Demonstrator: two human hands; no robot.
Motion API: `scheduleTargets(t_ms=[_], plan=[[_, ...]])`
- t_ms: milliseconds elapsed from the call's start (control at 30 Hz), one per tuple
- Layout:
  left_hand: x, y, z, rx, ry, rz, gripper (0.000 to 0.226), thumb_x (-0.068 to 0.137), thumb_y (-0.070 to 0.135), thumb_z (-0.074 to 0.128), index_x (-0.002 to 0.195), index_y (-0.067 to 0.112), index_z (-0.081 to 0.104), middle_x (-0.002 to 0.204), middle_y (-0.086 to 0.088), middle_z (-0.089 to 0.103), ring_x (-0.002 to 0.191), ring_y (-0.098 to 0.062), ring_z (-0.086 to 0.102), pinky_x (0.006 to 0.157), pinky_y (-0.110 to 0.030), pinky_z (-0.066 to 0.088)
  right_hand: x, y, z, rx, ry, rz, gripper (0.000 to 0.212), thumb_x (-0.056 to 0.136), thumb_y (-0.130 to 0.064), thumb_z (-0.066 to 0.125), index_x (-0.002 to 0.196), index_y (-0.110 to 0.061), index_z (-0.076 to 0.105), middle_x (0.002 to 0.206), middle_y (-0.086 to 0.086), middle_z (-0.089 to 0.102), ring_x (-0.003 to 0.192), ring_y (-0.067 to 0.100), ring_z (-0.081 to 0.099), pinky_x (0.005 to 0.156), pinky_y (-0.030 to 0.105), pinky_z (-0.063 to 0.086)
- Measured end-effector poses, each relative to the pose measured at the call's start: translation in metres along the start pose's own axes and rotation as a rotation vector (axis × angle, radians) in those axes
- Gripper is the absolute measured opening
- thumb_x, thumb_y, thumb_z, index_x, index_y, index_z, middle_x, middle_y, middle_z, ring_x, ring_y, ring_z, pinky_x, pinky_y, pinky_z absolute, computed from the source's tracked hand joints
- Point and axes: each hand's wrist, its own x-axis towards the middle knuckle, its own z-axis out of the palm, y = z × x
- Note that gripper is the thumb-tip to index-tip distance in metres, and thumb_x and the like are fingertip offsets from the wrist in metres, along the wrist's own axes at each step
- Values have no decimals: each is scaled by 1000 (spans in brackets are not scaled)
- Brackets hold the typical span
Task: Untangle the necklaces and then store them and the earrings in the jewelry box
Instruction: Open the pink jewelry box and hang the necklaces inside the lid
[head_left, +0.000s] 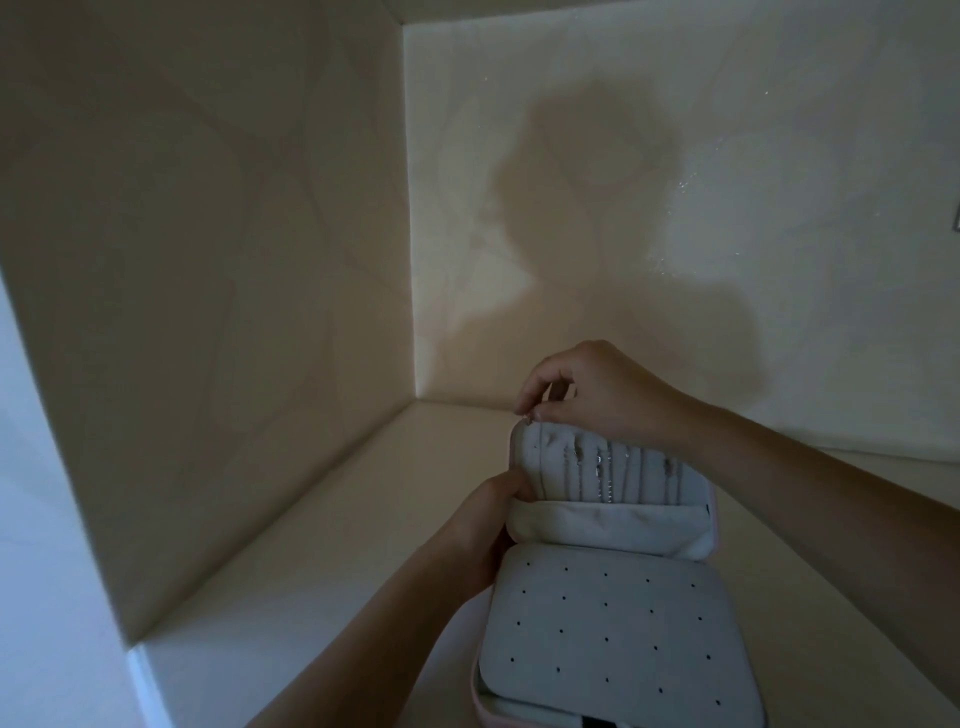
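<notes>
Grey lining showed inside the open jewelry box (602, 527), at five o'clock on the worktop (311, 545). Several necklaces (602, 467) already hung in its raised lid. The right hand (597, 389) pinched what seemed to be one chain's top end at the lid's eleven o'clock corner. The left hand (483, 525) gripped the lid's nine o'clock edge. The perforated panel (597, 639) looked bare, so the earrings likely remained to be stored.

Level: dim, with a warm beige cast.
Source: behind the person, throwing light forward.
Shadow: a large soft silhouette (597, 208) on the back wall (805, 130).
Glare: tiny sparkles (667, 228) on the wallpaper.
Edges: wide-angle bending; a pale washed-out strip (31, 519) at left.
Sharpness: soft and grainy; the necklaces (602, 475) in the jewelry box (597, 639) show only as faint glints.
</notes>
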Motion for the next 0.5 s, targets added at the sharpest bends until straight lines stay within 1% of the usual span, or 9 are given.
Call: scheduleTargets(t_ms=[67,133,267,300,333,367,400,433,500], plan=[[1,0,-1,-16,19,-1,9,67,16,54,72,14,48,71,-7,49,67,-20,48,65,-30,40,1,-1,-3,-25,-6,-9,20,83,-6,71,83,-26,74,73,-21,67,71,1,61,60,6,41],[2,0,-2,-20,10,-5,5,69,14,51,69,14,46,67,-5,49,63,-18,48,62,-29,40,3,-2,-7,-26,-7,-5,20,83,-7,71,84,-26,74,72,-18,69,69,1,62,59,9,42],[2,0,-2,-29,-5,-13,30,82,6,40,54,14,47,61,-3,49,55,-16,48,57,-26,40,2,-2,-11,51,-72,88,13,88,-5,65,87,-16,71,58,-18,67,51,-1,60,52,17,47],[1,-1,-2,-20,-3,-20,26,82,7,41,58,12,52,67,-6,53,61,-18,53,61,-27,43,1,-1,-10,60,-91,105,14,88,-4,65,87,-16,71,59,-15,68,52,1,63,55,20,50],[2,-1,-2,-16,-6,-19,17,80,9,44,69,8,57,77,-10,58,71,-22,56,68,-31,45,0,0,-9,81,-106,117,14,88,-3,65,87,-15,71,62,-13,70,56,4,66,60,21,53],[1,0,-1,-15,-9,-13,17,78,11,45,85,5,60,89,-13,59,83,-26,57,76,-34,46,-1,1,-8,108,-115,122,14,86,-1,67,87,-14,72,65,-10,71,61,7,69,64,21,55],[0,1,0,-14,1,-10,27,76,12,47,98,3,60,97,-15,59,91,-28,56,82,-37,46,-1,2,-7,129,-115,123,12,83,-1,70,86,-13,72,69,-6,73,65,10,71,67,20,55],[-1,2,0,-17,-2,-9,35,73,14,49,105,3,58,102,-16,57,95,-28,54,84,-38,45,-1,4,-7,132,-110,118,11,80,-3,74,85,-13,73,73,-2,74,68,12,72,68,18,55],[-1,2,1,-5,-2,-2,47,64,17,51,109,4,56,105,-16,55,98,-29,52,85,-39,43,-1,6,-4,97,-96,94,11,75,-8,80,82,-15,75,77,-1,74,71,10,71,67,14,52]])
